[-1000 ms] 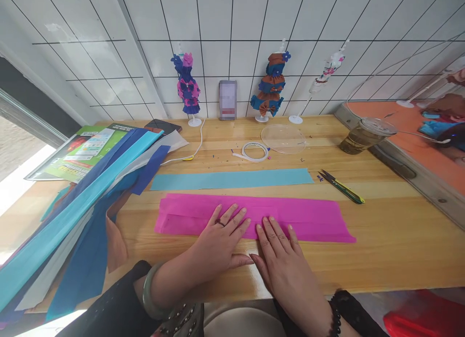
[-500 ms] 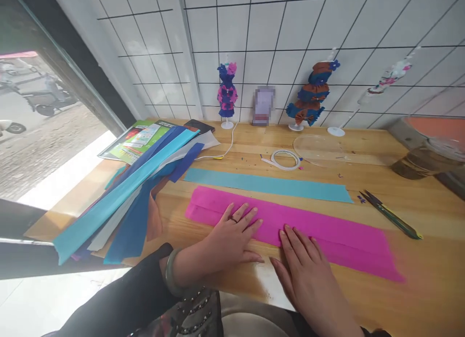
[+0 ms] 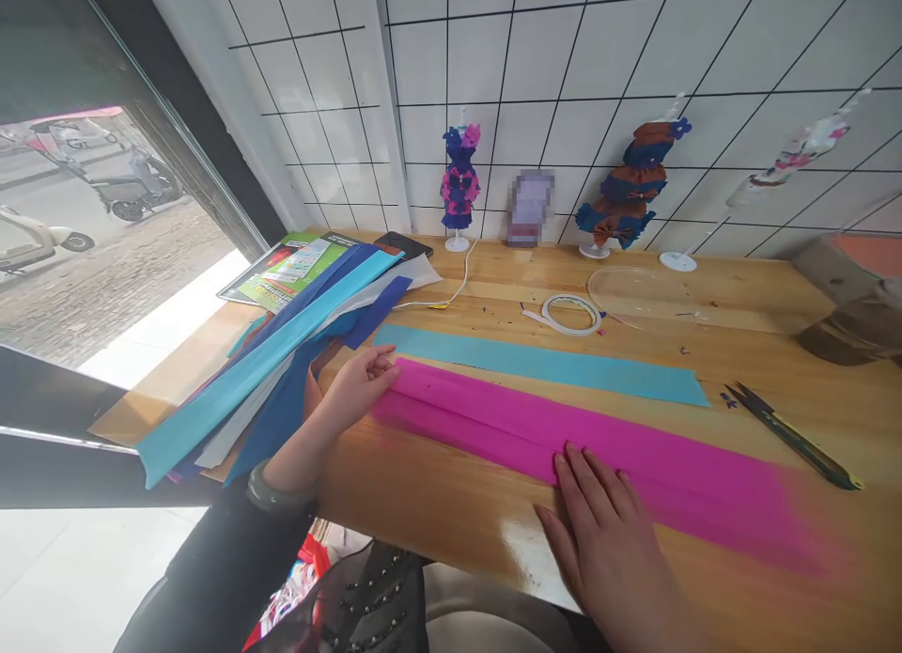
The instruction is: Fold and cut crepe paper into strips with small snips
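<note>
Pressing pink strip flat.

Single head-worn view; looks forward and down over the tabletop; wall beyond, tilted.

My view shows a wooden table bearing pink and blue strips, tape, snips and a clear lid.

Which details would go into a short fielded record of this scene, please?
left hand: the left hand has its fingers at the left end of the pink strip
right hand: the right hand lies on the pink strip
beyond it: light blue strip, then tape roll
right side: snips
left side: pile of coloured strips
</note>
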Action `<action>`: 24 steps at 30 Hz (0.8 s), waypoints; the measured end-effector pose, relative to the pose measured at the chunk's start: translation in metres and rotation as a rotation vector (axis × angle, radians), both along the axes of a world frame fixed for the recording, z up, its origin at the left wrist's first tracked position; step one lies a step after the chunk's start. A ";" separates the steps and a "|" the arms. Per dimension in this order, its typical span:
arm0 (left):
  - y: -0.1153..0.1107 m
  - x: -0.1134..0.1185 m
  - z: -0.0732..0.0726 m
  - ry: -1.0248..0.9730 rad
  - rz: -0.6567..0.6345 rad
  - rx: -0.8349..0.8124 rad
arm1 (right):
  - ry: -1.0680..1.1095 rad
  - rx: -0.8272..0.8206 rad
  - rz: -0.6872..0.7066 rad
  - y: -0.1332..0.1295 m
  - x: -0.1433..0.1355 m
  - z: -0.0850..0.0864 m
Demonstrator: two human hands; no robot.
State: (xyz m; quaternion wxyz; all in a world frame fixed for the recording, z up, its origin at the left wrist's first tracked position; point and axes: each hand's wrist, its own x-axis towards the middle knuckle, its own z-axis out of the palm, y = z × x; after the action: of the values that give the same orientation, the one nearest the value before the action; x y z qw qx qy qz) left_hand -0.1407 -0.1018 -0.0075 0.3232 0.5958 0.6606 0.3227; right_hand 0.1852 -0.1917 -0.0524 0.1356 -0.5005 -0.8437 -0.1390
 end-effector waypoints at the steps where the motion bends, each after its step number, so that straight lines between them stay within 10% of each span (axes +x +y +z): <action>1: 0.001 0.001 -0.002 -0.032 -0.005 -0.004 | 0.002 -0.007 0.000 0.000 0.000 0.000; 24: -0.004 0.003 -0.009 0.181 0.027 -0.028 | 0.103 -0.056 0.027 0.000 0.006 -0.003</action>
State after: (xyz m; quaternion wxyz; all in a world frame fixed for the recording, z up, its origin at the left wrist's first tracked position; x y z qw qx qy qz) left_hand -0.1381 -0.1061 -0.0163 0.2661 0.6088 0.6996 0.2629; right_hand 0.1909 -0.1914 -0.0554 0.1668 -0.4990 -0.8459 -0.0876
